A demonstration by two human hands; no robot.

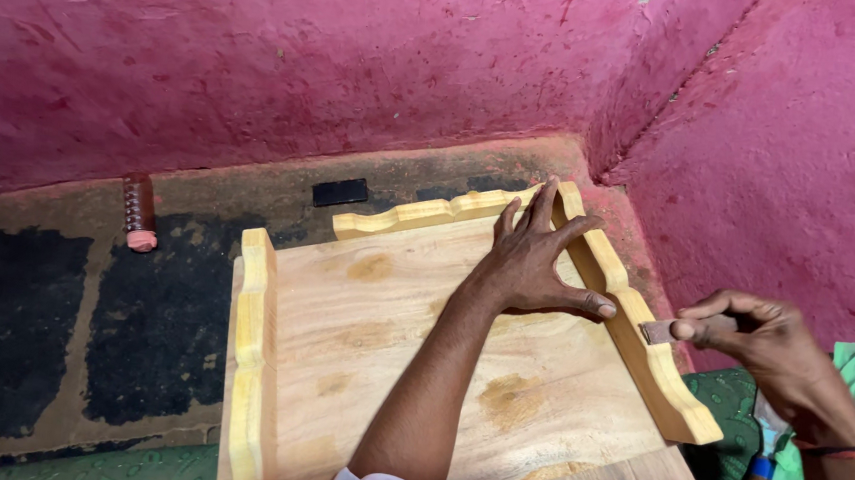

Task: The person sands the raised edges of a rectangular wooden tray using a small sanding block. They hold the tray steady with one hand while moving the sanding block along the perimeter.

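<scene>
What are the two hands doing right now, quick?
Left hand: open, fingers spread flat on the wooden tray, by its scalloped rim.
Right hand: closed, grip pinching a small brown piece against the tray's right rim.

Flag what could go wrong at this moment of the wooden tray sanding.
The right hand presses a small brown abrasive piece against the scalloped right rail of the pale wooden tray; it may slip and scrape the left hand, whose thumb lies close by. The tray tilts with only the left hand steadying it, so it might shift.
</scene>
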